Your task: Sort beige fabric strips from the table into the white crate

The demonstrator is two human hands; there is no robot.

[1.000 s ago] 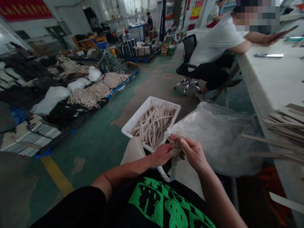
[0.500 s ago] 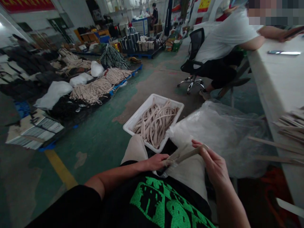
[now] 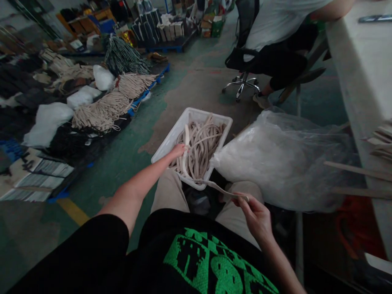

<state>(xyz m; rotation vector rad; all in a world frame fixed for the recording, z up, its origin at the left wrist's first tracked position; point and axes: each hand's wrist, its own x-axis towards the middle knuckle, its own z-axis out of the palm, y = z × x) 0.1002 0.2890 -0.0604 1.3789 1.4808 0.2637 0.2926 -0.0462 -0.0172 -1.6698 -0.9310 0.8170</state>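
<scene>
Over a white plastic bin (image 3: 167, 143) piled with beige fabric straps (image 3: 203, 149), my left hand (image 3: 177, 151) is closed on a paler strap (image 3: 186, 136). This strap stands up past my fingers and curves down toward the bin's near side. My right hand (image 3: 255, 212) pinches the end of a strap (image 3: 219, 188) above my right thigh. From there the strap runs left to the bin's near rim. Whether both hands hold the same strap I cannot tell.
Clear plastic sheeting (image 3: 275, 159) lies right of the bin, under a white table (image 3: 361, 77) with straps hanging off its edge. Ahead, a person sits on a black office chair (image 3: 241, 61). Bundled straps (image 3: 102, 108) and white bags (image 3: 49, 122) cover pallets at left.
My left hand has moved from my lap forward to the bin, with a strap in it. My right hand has shifted slightly left and down, still pinching a strap. The view has tilted downward.
</scene>
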